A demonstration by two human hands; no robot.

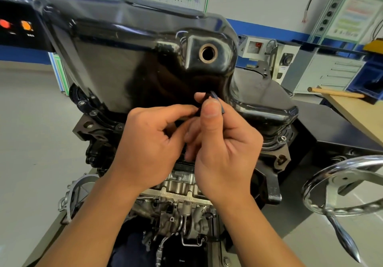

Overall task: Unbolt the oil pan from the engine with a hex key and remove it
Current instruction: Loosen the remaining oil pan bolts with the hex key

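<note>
A glossy black oil pan (128, 59) sits on top of the upturned engine (178, 208), its open drain hole (207, 53) facing me. Flange bolts (93, 113) show along the pan's left rim, and one more bolt (283, 138) on the right. In front of the pan's near side, my right hand (219, 148) pinches a small dark hex key (217, 101) between thumb and fingers. My left hand (149, 144) is beside it, its fingers curled in and meeting the key's lower end. The key's tip is hidden behind my fingers.
A chrome hand wheel (344, 186) with a crank handle stands at the right of the engine stand. A wooden bench (360, 113) with a wooden handle (335, 92) lies at the far right. White cabinets (331, 74) and a control panel (18, 26) line the back.
</note>
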